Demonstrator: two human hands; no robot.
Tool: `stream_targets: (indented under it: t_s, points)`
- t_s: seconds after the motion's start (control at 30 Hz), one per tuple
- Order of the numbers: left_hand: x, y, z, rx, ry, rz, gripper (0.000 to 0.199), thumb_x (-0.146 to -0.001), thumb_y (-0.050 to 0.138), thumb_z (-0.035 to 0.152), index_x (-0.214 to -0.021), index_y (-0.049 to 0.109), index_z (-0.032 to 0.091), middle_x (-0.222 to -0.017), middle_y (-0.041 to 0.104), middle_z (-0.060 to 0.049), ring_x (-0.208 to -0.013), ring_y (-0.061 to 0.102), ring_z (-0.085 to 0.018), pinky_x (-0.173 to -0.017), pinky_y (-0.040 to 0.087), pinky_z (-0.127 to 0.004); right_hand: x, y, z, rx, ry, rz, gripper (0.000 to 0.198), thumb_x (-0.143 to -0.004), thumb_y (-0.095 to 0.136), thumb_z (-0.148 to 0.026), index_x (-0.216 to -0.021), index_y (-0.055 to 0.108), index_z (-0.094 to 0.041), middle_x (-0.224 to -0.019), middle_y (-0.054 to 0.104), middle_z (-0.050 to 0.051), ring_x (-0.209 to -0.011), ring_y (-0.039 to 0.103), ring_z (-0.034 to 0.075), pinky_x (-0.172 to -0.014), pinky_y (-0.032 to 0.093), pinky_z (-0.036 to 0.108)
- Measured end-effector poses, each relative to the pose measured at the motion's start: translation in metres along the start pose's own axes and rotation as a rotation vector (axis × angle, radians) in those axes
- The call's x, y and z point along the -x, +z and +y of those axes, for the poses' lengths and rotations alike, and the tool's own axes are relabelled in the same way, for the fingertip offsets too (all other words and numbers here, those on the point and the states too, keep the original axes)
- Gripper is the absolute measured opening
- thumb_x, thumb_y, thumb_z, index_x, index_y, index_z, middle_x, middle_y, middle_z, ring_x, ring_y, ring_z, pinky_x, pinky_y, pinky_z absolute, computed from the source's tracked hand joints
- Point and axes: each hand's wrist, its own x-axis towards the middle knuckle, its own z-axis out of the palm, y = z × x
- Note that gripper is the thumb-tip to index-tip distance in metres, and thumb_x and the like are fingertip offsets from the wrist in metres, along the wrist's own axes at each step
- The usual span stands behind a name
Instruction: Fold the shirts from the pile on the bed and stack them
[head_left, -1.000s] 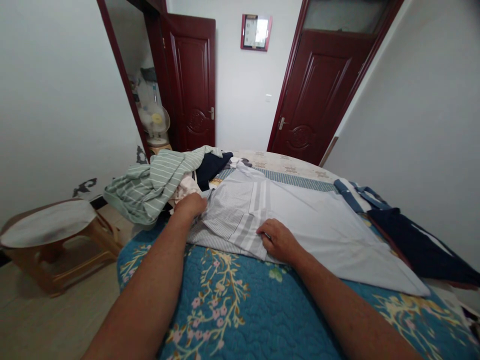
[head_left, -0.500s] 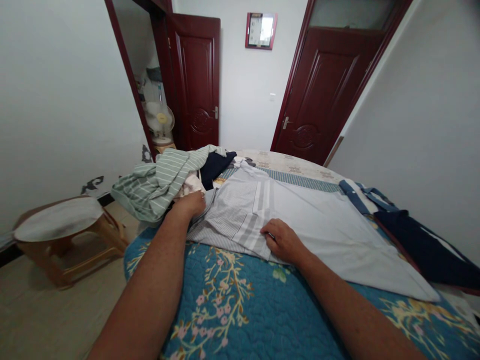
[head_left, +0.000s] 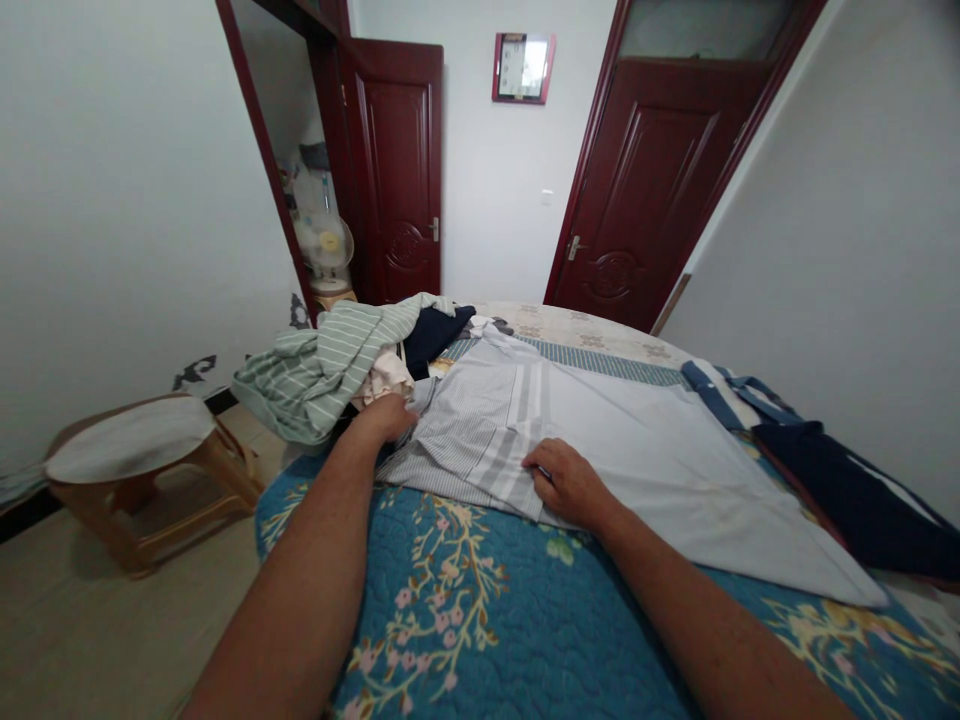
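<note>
A light grey shirt (head_left: 637, 430) with a finely striped section and darker grey bands lies spread flat across the bed. At its striped left end, my left hand (head_left: 388, 416) is closed on the fabric; the fingertips are partly hidden. My right hand (head_left: 561, 478) pinches the shirt near its front edge, beside the grey bands. Just behind my left hand is a heap with a green striped garment (head_left: 337, 350), a pale pink cloth (head_left: 386, 375) and a dark navy garment (head_left: 435, 338).
The bed has a blue floral quilt (head_left: 540, 610). Folded navy clothing (head_left: 855, 495) and a blue-and-white garment (head_left: 731, 393) lie at its right side. A stool (head_left: 135, 440) stands on the floor to the left. Beyond are two dark red doors (head_left: 401, 170) and a fan (head_left: 328, 245).
My left hand has shifted slightly right and down at the shirt's striped end. My right hand keeps its place. The whole view has tilted a little.
</note>
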Motion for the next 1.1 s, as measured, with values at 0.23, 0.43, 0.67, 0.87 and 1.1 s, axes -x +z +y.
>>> stream_targets:
  t_s: [0.23, 0.43, 0.67, 0.87, 1.1]
  points:
    - [-0.004, -0.002, -0.001, 0.091, 0.017, 0.02, 0.059, -0.095, 0.057, 0.059, -0.126, 0.075, 0.012, -0.136, 0.074, -0.022, -0.127, 0.07, -0.033, -0.098, 0.053, -0.032, 0.0, 0.001, 0.001, -0.001, -0.008, -0.003, 0.024, -0.09, 0.057, -0.008, -0.104, 0.074, -0.017, -0.099, 0.069, 0.01, -0.098, 0.061, 0.023, -0.093, 0.049, 0.037]
    - [-0.007, 0.0, 0.011, 0.271, 0.05, 0.132, 0.053, -0.094, 0.057, 0.058, -0.104, 0.081, 0.012, -0.109, 0.082, -0.017, -0.103, 0.076, -0.03, -0.081, 0.051, -0.03, 0.0, 0.0, 0.0, 0.018, 0.004, -0.011, 0.024, -0.09, 0.057, -0.008, -0.104, 0.074, -0.017, -0.1, 0.069, 0.009, -0.098, 0.061, 0.024, -0.093, 0.049, 0.037]
    - [-0.007, 0.005, 0.026, 0.28, 0.029, 0.246, 0.05, -0.103, 0.045, 0.046, -0.098, 0.081, 0.012, -0.104, 0.081, -0.018, -0.096, 0.073, -0.027, -0.079, 0.048, -0.031, 0.0, 0.001, 0.001, 0.011, -0.008, 0.002, 0.024, -0.091, 0.055, -0.009, -0.104, 0.074, -0.017, -0.099, 0.068, 0.009, -0.099, 0.06, 0.024, -0.093, 0.048, 0.037]
    - [0.002, 0.007, 0.029, 0.059, -0.121, 0.512, 0.048, -0.108, 0.035, 0.043, -0.127, 0.072, 0.018, -0.113, 0.078, -0.02, -0.106, 0.073, -0.034, -0.088, 0.05, -0.041, 0.0, 0.001, -0.001, 0.01, 0.007, -0.002, 0.025, -0.091, 0.054, -0.009, -0.104, 0.074, -0.017, -0.1, 0.069, 0.009, -0.099, 0.061, 0.024, -0.094, 0.049, 0.037]
    - [0.004, 0.012, 0.021, -0.023, -0.145, 0.309, 0.04, -0.101, 0.05, 0.034, -0.134, 0.069, 0.022, -0.12, 0.077, -0.021, -0.11, 0.074, -0.037, -0.086, 0.054, -0.044, -0.001, 0.001, -0.001, 0.026, 0.025, -0.018, 0.024, -0.091, 0.056, -0.009, -0.105, 0.075, -0.017, -0.101, 0.07, 0.009, -0.101, 0.061, 0.024, -0.095, 0.049, 0.036]
